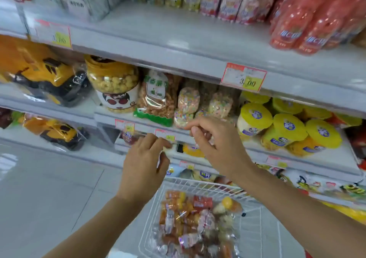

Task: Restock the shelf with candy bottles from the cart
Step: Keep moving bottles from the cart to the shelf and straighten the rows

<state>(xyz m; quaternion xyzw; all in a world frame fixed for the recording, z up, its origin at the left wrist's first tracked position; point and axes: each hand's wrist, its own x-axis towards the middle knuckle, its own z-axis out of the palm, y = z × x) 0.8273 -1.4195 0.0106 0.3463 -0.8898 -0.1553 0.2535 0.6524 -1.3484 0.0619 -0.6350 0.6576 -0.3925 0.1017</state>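
A white wire cart (200, 185) sits at the bottom centre. It holds several small candy bottles (190, 220) in clear wrap, with orange, red and yellow contents. Above the cart, both hands hover in front of the middle shelf edge (111, 117). My left hand (144, 164) has its fingers loosely curled near a price tag, and I see nothing in it. My right hand (215, 145) is higher, its thumb and forefinger close together beside bottles of speckled candy (188, 100) on the shelf; nothing shows between its fingers.
The top shelf (158, 32) has red bottles (309, 26) at the right and pink packs at the back. The middle shelf holds a popcorn jar (113, 83), a snack bag (156, 97), yellow-lidded tubs (285, 127) and yellow toy trucks (45, 73). Grey floor lies to the left.
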